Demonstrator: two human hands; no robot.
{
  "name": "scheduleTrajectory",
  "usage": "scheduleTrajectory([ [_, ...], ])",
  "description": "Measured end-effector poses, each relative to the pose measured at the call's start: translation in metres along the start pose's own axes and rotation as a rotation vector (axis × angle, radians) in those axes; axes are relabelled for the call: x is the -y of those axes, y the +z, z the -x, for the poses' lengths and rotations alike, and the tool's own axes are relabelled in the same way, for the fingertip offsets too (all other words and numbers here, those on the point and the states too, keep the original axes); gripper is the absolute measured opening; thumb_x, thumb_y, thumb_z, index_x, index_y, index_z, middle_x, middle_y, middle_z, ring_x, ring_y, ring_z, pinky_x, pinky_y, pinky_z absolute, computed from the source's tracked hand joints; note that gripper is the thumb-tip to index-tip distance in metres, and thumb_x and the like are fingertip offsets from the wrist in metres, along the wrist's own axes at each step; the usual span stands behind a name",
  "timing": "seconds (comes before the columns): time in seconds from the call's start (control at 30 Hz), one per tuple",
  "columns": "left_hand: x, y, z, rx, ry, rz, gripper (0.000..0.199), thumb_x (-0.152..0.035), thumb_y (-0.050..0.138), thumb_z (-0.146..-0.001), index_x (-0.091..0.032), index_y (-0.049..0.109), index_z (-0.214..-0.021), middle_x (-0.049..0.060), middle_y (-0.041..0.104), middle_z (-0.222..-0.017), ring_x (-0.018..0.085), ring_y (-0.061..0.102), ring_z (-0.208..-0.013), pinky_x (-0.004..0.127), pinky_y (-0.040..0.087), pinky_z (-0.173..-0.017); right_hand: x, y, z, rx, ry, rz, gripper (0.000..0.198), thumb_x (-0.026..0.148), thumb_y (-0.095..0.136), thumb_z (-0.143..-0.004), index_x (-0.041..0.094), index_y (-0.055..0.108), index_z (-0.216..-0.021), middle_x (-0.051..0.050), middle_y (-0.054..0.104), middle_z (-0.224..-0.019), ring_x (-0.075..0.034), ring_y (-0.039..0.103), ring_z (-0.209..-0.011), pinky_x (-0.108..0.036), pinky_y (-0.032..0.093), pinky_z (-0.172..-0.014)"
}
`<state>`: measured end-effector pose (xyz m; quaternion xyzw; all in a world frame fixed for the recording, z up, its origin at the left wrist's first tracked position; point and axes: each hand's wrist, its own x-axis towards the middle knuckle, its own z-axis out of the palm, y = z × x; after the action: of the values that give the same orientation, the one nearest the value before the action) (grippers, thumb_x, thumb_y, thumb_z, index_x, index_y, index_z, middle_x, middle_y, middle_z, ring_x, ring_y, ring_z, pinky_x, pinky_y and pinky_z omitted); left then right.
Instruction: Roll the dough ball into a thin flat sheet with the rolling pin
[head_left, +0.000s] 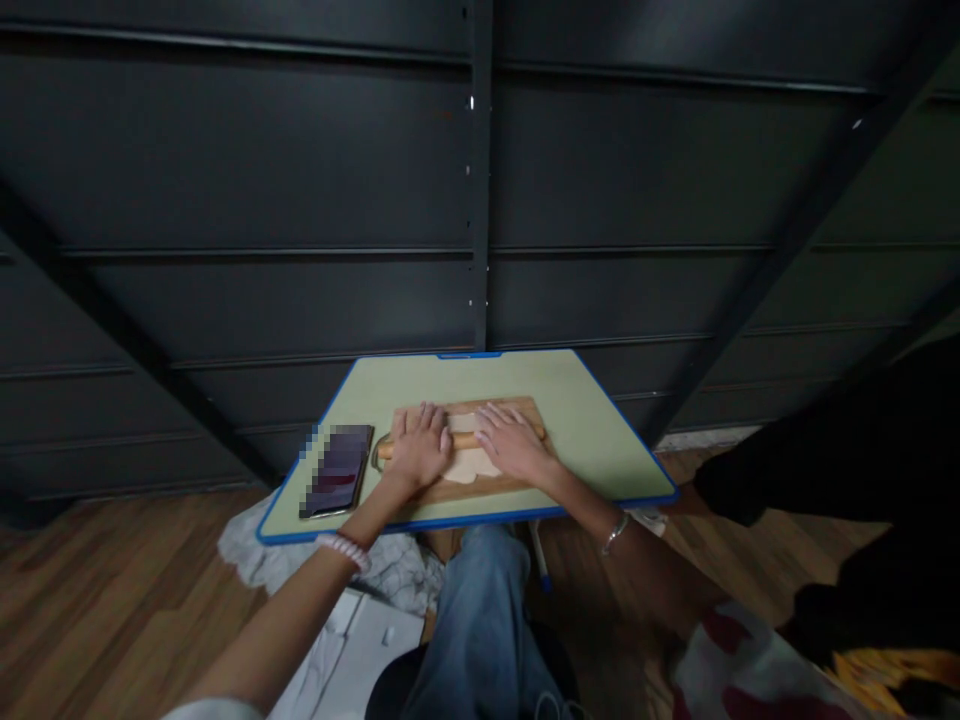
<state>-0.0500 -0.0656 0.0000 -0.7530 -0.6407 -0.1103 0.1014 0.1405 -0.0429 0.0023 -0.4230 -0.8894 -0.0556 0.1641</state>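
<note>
My left hand [420, 450] lies palm down over the left part of a wooden rolling pin [465, 440], its fingers stretched forward. On the pin's right part rests my right hand [514, 442], also flat with fingers extended. Neither hand wraps round the pin. Beneath the pin is a thin, pale sheet of dough [469, 465] with an uneven near edge, partly covered by the hands. The dough lies on a wooden board [480, 490]. A loop [379, 455] shows at the board's left side; what it belongs to is unclear.
The board stands on a small pale-green table [600, 440] with a blue rim. A phone [341, 475] lies at its left, partly pixelated. Dark metal panels [637, 180] rise right behind. White cloth [405, 570] is beneath the table; dark fabric [847, 460] hangs at right.
</note>
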Motion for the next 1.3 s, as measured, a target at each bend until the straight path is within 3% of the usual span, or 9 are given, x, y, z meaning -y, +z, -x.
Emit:
scheduleTrajectory([
  [0.2,-0.025,-0.01,0.066,-0.058,0.019,-0.021,0.062,-0.047,0.023,-0.092,-0.008,0.035,-0.139,0.016,0.034,-0.145,0.03,0.026,-0.136,0.047,0.019,-0.11,0.03,-0.018,0.05,-0.02,-0.072,-0.036,0.051,0.046,0.037,-0.093,0.016,0.04,-0.135,-0.012,0.045,-0.139,-0.024,0.034,-0.129,-0.051,0.009,-0.111],
  [0.33,-0.032,-0.01,0.078,-0.069,0.028,-0.014,0.062,-0.049,0.023,-0.091,-0.011,0.035,-0.14,0.015,0.035,-0.145,0.033,0.025,-0.135,0.051,0.018,-0.109,0.04,-0.019,0.06,-0.023,-0.086,-0.05,0.05,0.042,0.034,-0.095,0.017,0.034,-0.138,-0.012,0.041,-0.141,-0.024,0.03,-0.132,-0.057,0.001,-0.109],
  [0.5,-0.023,-0.011,0.047,-0.035,-0.028,0.007,0.058,-0.05,0.02,-0.092,-0.017,0.04,-0.136,0.014,0.038,-0.143,0.036,0.032,-0.131,0.057,0.021,-0.104,0.032,-0.012,0.036,0.003,-0.074,-0.048,0.045,0.035,0.034,-0.095,0.019,0.036,-0.137,-0.011,0.041,-0.141,-0.023,0.03,-0.132,-0.056,0.007,-0.109],
  [0.7,-0.005,-0.006,-0.002,-0.019,-0.044,0.053,0.059,-0.058,0.019,-0.09,-0.02,0.047,-0.126,0.013,0.046,-0.135,0.031,0.038,-0.127,0.049,0.029,-0.099,0.008,0.002,-0.019,0.102,-0.041,-0.103,0.065,0.06,0.05,-0.082,0.02,0.042,-0.133,-0.012,0.043,-0.14,-0.026,0.033,-0.131,-0.054,0.022,-0.106],
  [0.83,0.008,0.004,-0.033,0.019,-0.012,0.067,0.06,-0.06,0.017,-0.089,-0.02,0.053,-0.115,0.012,0.057,-0.12,0.027,0.044,-0.119,0.045,0.03,-0.098,-0.005,0.011,-0.052,0.182,-0.009,-0.147,0.075,0.064,0.059,-0.073,0.019,0.045,-0.131,-0.013,0.045,-0.138,-0.026,0.038,-0.128,-0.045,0.03,-0.104],
  [0.93,0.016,0.008,-0.055,0.082,-0.006,0.094,0.061,-0.061,0.018,-0.088,-0.019,0.054,-0.113,0.013,0.056,-0.122,0.026,0.045,-0.119,0.043,0.032,-0.097,-0.01,0.01,-0.073,0.247,0.02,-0.164,0.072,0.063,0.061,-0.07,0.022,0.05,-0.127,-0.011,0.047,-0.137,-0.027,0.042,-0.125,-0.043,0.033,-0.103],
  [1.07,0.025,0.01,-0.081,0.158,0.001,0.138,0.067,-0.062,0.012,-0.088,-0.017,0.056,-0.111,0.014,0.058,-0.12,0.026,0.048,-0.117,0.044,0.036,-0.095,-0.014,0.001,-0.093,0.288,-0.058,-0.227,0.059,0.064,0.059,-0.071,0.024,0.06,-0.115,-0.007,0.059,-0.124,-0.026,0.056,-0.111,-0.037,0.042,-0.093],
  [1.3,0.039,0.025,-0.113,0.296,0.013,0.198,0.066,-0.058,0.014,-0.089,-0.016,0.064,-0.103,0.014,0.065,-0.109,0.023,0.06,-0.102,0.035,0.043,-0.088,-0.022,0.006,-0.11,0.315,-0.087,-0.255,0.06,0.061,0.058,-0.075,0.015,0.063,-0.112,-0.011,0.066,-0.111,-0.023,0.064,-0.093,-0.029,0.049,-0.079],
])
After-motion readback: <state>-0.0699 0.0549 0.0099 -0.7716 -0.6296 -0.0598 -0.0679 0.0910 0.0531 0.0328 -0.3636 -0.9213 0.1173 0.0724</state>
